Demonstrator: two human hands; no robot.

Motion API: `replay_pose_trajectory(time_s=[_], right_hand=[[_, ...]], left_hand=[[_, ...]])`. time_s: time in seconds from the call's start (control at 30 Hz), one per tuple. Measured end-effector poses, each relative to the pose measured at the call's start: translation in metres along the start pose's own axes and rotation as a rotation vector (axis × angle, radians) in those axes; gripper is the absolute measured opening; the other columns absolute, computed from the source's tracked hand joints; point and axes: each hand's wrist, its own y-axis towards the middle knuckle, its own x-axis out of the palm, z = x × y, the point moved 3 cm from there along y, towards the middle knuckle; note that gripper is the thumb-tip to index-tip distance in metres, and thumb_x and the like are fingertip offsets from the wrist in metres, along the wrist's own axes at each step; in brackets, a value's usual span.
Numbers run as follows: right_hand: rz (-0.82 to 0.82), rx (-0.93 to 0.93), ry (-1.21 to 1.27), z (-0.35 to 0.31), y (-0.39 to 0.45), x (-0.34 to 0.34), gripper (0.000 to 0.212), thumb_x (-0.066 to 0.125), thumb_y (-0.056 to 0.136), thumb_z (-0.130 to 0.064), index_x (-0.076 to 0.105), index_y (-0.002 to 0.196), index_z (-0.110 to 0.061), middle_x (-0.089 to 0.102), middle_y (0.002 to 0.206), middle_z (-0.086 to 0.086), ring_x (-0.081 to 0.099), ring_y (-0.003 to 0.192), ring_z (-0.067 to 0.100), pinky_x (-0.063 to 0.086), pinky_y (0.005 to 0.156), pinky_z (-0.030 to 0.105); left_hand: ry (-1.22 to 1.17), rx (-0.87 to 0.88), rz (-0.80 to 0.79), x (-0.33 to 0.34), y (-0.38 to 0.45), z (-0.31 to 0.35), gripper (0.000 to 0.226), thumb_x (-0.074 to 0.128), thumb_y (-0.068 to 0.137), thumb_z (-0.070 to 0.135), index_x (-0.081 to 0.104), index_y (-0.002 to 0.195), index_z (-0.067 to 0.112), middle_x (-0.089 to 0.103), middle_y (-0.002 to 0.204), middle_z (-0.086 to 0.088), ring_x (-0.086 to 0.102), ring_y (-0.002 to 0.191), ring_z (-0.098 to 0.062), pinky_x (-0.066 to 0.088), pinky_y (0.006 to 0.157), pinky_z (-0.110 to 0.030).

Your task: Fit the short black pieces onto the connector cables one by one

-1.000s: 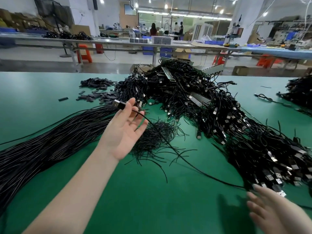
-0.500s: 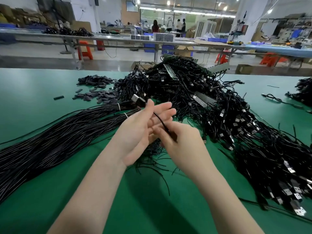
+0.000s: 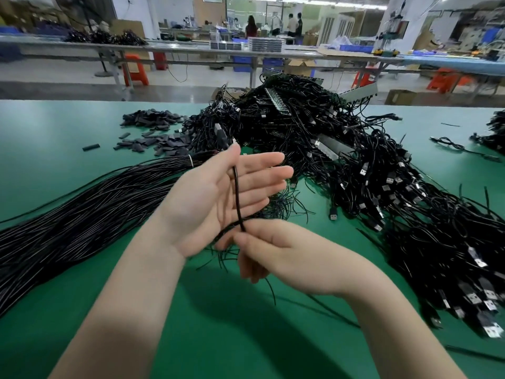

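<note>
Judging by the big tangle of connector cables [image 3: 369, 170] heaped from the bench's far edge down its right side, and the short black pieces [image 3: 161, 139] still loose near the far left, I reckon most of the job is left. My left hand [image 3: 218, 198] is raised palm-up, fingers straight, with one cable [image 3: 237, 192] running across the palm, its plug up by the thumb. My right hand [image 3: 276, 253] sits just below, fingers curled, pinching that cable's lower stretch. No piece is fitted on it that I can see.
</note>
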Motion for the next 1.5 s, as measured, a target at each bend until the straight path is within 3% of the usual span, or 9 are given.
replay_pose_trajectory(time_s=[0.13, 0.33, 0.53, 0.67, 0.87, 1.07, 1.27, 1.37, 1.5], right_hand=[[-0.171, 0.116, 0.007, 0.018, 0.002, 0.001, 0.032, 0.041, 0.103, -0.034, 0.067, 0.113, -0.017, 0.063, 0.072, -0.004, 0.059, 0.070, 0.018, 0.052, 0.079, 0.035], [0.202, 0.142, 0.004, 0.034, -0.009, -0.043, 0.043, 0.068, 0.067, -0.065, 0.066, 0.059, -0.023, 0.040, 0.053, 0.000, 0.034, 0.049, 0.014, 0.030, 0.045, 0.022], [0.404, 0.033, 0.246, 0.014, -0.022, -0.060, 0.040, 0.050, 0.097, -0.040, 0.071, 0.070, -0.018, 0.037, 0.051, -0.011, 0.033, 0.049, 0.010, 0.032, 0.046, 0.015], [0.413, -0.077, 0.230, -0.003, -0.022, -0.048, 0.033, 0.045, 0.102, -0.029, 0.071, 0.093, -0.010, 0.040, 0.052, -0.014, 0.035, 0.051, 0.009, 0.030, 0.050, 0.021], [0.155, -0.189, 0.568, -0.012, -0.014, -0.028, 0.027, 0.043, 0.096, -0.029, 0.065, 0.090, -0.014, 0.036, 0.057, -0.005, 0.033, 0.050, 0.008, 0.033, 0.048, 0.016], [0.052, -0.222, 0.505, -0.007, -0.011, -0.021, 0.027, 0.040, 0.101, -0.026, 0.064, 0.093, -0.015, 0.040, 0.057, -0.008, 0.037, 0.049, 0.009, 0.036, 0.050, 0.016], [-0.093, 0.007, 0.296, 0.020, 0.002, -0.005, 0.038, 0.043, 0.101, -0.040, 0.068, 0.079, -0.021, 0.035, 0.053, -0.007, 0.035, 0.048, 0.013, 0.036, 0.050, 0.021], [0.101, 0.177, 0.069, 0.035, 0.005, -0.015, 0.051, 0.052, 0.093, -0.052, 0.046, 0.057, -0.015, 0.027, 0.052, -0.005, 0.025, 0.048, 0.014, 0.025, 0.046, 0.025], [0.379, 0.137, 0.146, 0.028, -0.004, -0.039, 0.050, 0.056, 0.088, -0.054, 0.047, 0.060, -0.014, 0.029, 0.052, -0.004, 0.022, 0.048, 0.014, 0.019, 0.048, 0.027]], left_hand=[[-0.107, -0.008, -0.187, 0.005, -0.012, 0.008, 0.047, 0.038, 0.088, 0.047, 0.079, 0.087, 0.024, 0.077, 0.091, -0.004, 0.074, 0.085, -0.018, 0.059, 0.073, -0.029], [0.150, -0.162, -0.400, 0.016, -0.023, 0.007, 0.048, 0.033, 0.087, 0.039, 0.071, 0.066, 0.019, 0.071, 0.060, -0.010, 0.067, 0.055, -0.022, 0.052, 0.060, -0.026], [0.617, -0.545, -0.372, 0.021, -0.005, -0.021, 0.048, 0.018, 0.103, 0.036, 0.063, 0.112, 0.023, 0.069, 0.120, -0.013, 0.068, 0.098, -0.015, 0.048, 0.085, -0.016], [0.435, -0.158, -0.050, 0.005, 0.002, -0.021, 0.038, 0.043, 0.097, 0.036, 0.063, 0.120, 0.014, 0.074, 0.111, 0.003, 0.066, 0.109, -0.011, 0.045, 0.106, -0.037], [-0.131, -0.061, -0.181, 0.000, -0.005, -0.006, 0.054, 0.033, 0.094, 0.028, 0.058, 0.129, -0.003, 0.063, 0.079, -0.002, 0.068, 0.095, -0.021, 0.053, 0.086, -0.028], [-0.133, 0.000, -0.119, 0.000, -0.005, 0.001, 0.059, 0.028, 0.093, 0.041, 0.064, 0.124, 0.006, 0.067, 0.124, -0.014, 0.054, 0.126, -0.027, 0.044, 0.103, -0.034], [-0.162, 0.058, -0.046, 0.008, -0.014, 0.019, 0.052, 0.035, 0.090, 0.044, 0.079, 0.078, 0.019, 0.075, 0.078, -0.001, 0.073, 0.071, -0.014, 0.058, 0.064, -0.024], [-0.030, -0.032, -0.116, 0.005, -0.022, 0.023, 0.049, 0.039, 0.092, 0.041, 0.061, 0.052, 0.022, 0.050, 0.040, 0.007, 0.046, 0.034, -0.009, 0.043, 0.045, -0.019], [0.481, -0.239, -0.204, 0.001, -0.021, 0.004, 0.053, 0.039, 0.090, 0.048, 0.071, 0.062, 0.017, 0.050, 0.038, 0.002, 0.034, 0.029, -0.006, 0.028, 0.039, -0.016]])
